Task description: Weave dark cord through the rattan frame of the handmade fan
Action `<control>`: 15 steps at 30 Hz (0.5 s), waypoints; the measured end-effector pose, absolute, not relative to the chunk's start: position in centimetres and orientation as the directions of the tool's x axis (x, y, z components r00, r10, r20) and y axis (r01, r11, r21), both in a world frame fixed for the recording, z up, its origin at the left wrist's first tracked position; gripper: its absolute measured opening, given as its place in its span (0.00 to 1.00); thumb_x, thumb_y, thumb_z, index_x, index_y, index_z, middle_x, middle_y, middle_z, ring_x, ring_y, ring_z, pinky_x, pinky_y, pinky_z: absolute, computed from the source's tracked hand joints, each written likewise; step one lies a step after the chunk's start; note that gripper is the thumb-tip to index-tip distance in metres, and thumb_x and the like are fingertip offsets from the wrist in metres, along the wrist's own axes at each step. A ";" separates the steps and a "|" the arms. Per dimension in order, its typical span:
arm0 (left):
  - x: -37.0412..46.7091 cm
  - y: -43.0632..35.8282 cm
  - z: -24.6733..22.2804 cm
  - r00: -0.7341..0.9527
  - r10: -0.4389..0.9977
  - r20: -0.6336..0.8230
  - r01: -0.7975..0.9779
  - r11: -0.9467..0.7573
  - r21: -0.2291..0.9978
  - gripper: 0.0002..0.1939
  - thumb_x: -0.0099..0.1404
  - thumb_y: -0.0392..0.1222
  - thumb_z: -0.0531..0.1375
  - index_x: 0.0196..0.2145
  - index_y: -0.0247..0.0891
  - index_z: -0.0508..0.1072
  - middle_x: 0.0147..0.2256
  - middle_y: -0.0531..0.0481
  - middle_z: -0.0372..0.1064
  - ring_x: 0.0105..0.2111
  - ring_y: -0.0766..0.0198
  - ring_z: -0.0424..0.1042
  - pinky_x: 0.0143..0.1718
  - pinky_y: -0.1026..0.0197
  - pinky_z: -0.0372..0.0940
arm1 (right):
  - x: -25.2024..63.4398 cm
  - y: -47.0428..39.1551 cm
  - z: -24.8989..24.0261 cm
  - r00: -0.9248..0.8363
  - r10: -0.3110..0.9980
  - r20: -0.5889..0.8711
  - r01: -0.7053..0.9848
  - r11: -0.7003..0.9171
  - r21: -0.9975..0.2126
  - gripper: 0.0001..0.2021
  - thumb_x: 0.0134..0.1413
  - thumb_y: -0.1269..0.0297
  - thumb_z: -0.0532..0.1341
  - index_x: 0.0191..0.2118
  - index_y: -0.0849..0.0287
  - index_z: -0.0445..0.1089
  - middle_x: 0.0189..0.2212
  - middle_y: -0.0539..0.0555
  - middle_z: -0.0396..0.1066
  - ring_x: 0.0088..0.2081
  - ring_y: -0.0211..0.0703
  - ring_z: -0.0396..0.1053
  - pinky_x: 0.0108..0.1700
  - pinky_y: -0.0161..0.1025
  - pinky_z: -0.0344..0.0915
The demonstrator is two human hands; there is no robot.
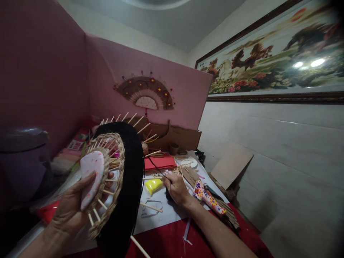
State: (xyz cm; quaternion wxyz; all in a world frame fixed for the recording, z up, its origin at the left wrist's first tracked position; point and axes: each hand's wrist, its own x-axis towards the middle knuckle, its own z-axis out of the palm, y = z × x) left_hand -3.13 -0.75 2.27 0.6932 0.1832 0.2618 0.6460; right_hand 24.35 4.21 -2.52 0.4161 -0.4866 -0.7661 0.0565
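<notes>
Left hand (72,211) is closing around the inner part of a half-round fan (131,168), thumb lying over its spotted pad (92,170). Fan is standing tilted over the near left of the surface (169,238), with braided trim (122,172) curving between pad and black band, pale sticks projecting past the outer rim. Right hand (177,190) is pinching a thin dark cord (157,167), fingers curled in; the cord is running up left toward the band's outer edge. Its exact attachment: cannot tell.

Between fan and right hand, a yellow packet (153,186) is lying on white paper (147,223). Red sheet (161,162) is lying behind it; a small brown pot (173,148) is standing farther back. Right of right hand, a flower-patterned tool (209,199) is resting beside corrugated cardboard (232,216). Another fan (150,86), flower-trimmed, is hanging on the pink panel (188,86).
</notes>
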 end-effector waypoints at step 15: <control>-3.0 -0.8 2.4 0.067 0.984 -0.163 -0.801 0.150 0.579 0.13 0.58 0.26 0.52 0.40 0.31 0.69 0.26 0.44 0.74 0.22 0.59 0.74 0.21 0.61 0.71 | 24.6 3.5 -2.0 -0.079 0.733 0.675 0.817 0.436 -0.378 0.20 0.60 0.61 0.46 0.21 0.59 0.66 0.21 0.53 0.67 0.25 0.37 0.62 0.29 0.34 0.52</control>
